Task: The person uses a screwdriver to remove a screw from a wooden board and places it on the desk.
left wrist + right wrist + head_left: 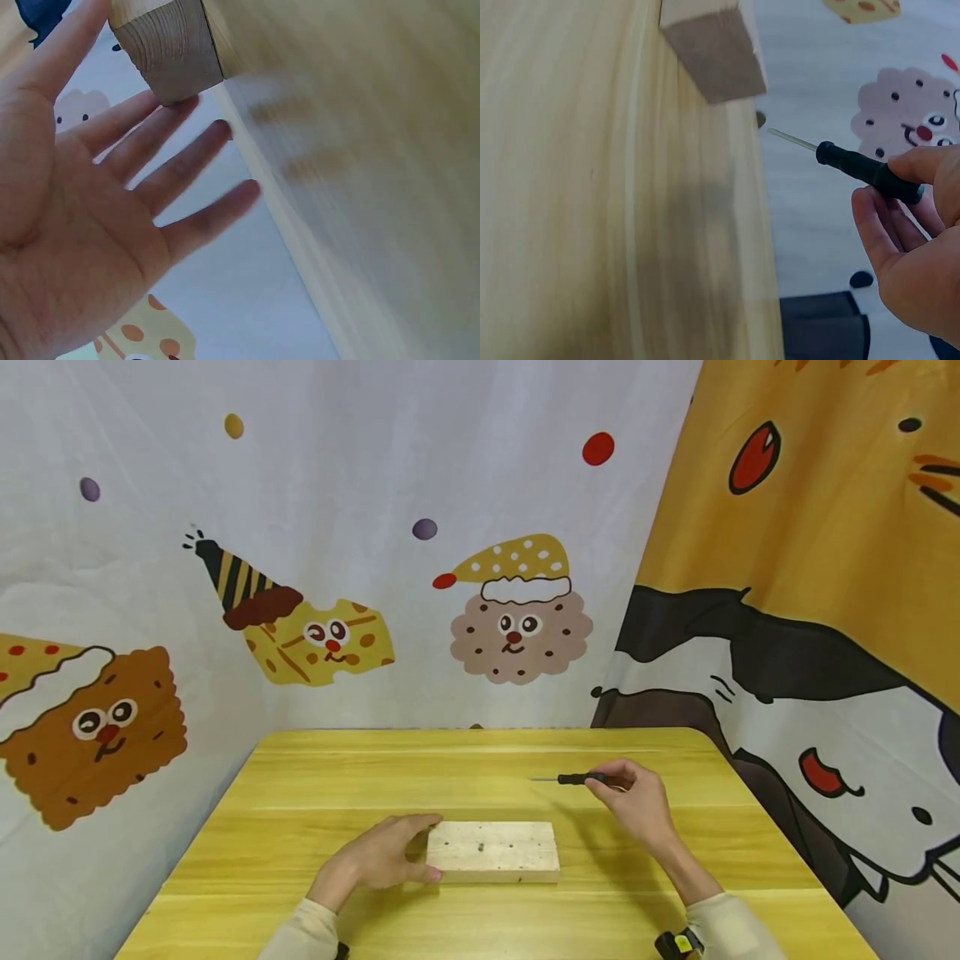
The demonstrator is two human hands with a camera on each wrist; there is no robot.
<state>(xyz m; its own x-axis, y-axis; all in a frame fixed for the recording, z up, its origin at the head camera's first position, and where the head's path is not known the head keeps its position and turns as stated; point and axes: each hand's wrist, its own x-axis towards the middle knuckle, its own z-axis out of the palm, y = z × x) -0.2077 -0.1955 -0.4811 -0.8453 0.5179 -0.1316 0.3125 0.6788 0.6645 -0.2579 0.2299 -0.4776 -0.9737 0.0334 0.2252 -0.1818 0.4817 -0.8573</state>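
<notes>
A pale wooden block [495, 845] lies flat on the table, with several small dark holes or marks in its top. A slightly larger dark spot sits near the middle of that top. My left hand [386, 852] holds the block at its left end, thumb at the near corner and forefinger at the far one. In the left wrist view the other fingers [199, 221] are spread beside the block's end. Up and to the right of the block, my right hand [636, 797] pinches a screwdriver [576, 779] by its black handle. Its thin metal shaft points left, apart from the block.
The yellow wood-grain table [300, 777] reaches back to a cloth backdrop [337, 485] printed with cartoon biscuits and cheese. More cartoon cloth [810, 760] hangs along the right side. Dark wristbands [678, 943] show at the sleeves.
</notes>
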